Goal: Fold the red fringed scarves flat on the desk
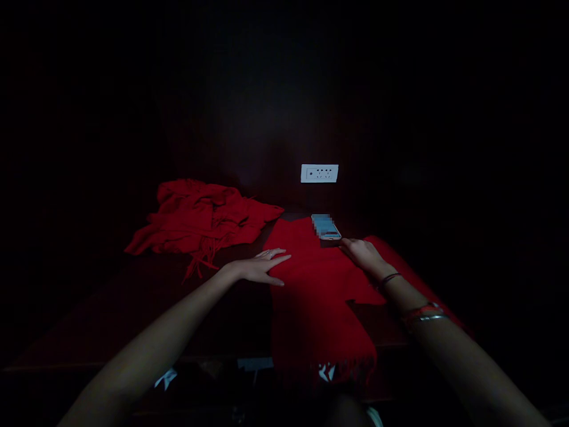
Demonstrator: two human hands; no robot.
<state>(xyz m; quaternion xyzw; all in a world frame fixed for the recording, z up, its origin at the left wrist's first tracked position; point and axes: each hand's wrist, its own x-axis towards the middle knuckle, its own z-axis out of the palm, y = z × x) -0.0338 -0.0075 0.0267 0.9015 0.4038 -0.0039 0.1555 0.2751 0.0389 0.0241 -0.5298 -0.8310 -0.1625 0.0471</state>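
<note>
A red fringed scarf (311,302) lies on the dark table, its fringed end hanging over the front edge. My left hand (262,268) rests on the scarf's left edge with fingers spread, a ring on one of them. At the right, my right hand (362,254) has its fingers bent together on the scarf's upper right part, where the cloth spreads sideways. Its fingertips are close to the lower end of a lit phone (329,230); dim light partly hides the grip.
Another red fringed cloth (208,216) lies crumpled at the back left. More red cloth (400,267) extends beyond my right wrist. A white socket panel (319,173) is on the dark wall behind. Pale items (166,378) show below the table's front edge.
</note>
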